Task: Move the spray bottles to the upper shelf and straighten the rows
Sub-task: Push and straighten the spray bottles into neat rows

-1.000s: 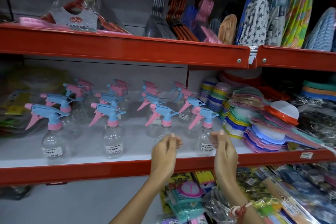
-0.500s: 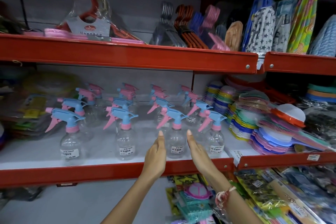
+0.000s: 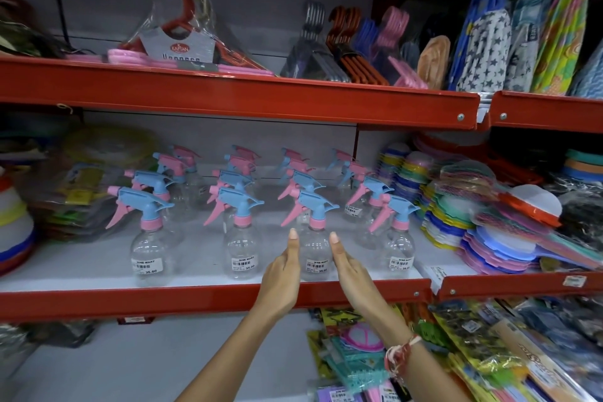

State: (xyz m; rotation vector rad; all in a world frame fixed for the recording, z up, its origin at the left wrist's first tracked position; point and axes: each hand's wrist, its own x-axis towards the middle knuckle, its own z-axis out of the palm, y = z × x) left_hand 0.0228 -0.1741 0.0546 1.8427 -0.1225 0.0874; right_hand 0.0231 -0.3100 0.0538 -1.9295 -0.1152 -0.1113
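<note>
Several clear spray bottles with blue-and-pink trigger heads stand in rows on the white middle shelf (image 3: 81, 268). The front row holds bottles at the left (image 3: 148, 248), centre-left (image 3: 241, 251), centre (image 3: 315, 254) and right (image 3: 399, 253). My left hand (image 3: 282, 274) and my right hand (image 3: 350, 271) are flat, fingers straight and pointing up, one on each side of the centre front bottle. Their palms face each other against or very near its sides; neither grips it.
A red shelf (image 3: 228, 98) above carries packs of hangers (image 3: 176, 42) and patterned covers (image 3: 483, 49). Stacks of coloured plastic lids and strainers (image 3: 489, 232) crowd the right of the middle shelf, flat packets (image 3: 75, 192) the left. Packaged goods (image 3: 489, 352) fill the lower right.
Both hands opened from loose fists and moved left to bracket the centre front bottle. The view shifted so that the shelves sit further right in frame.
</note>
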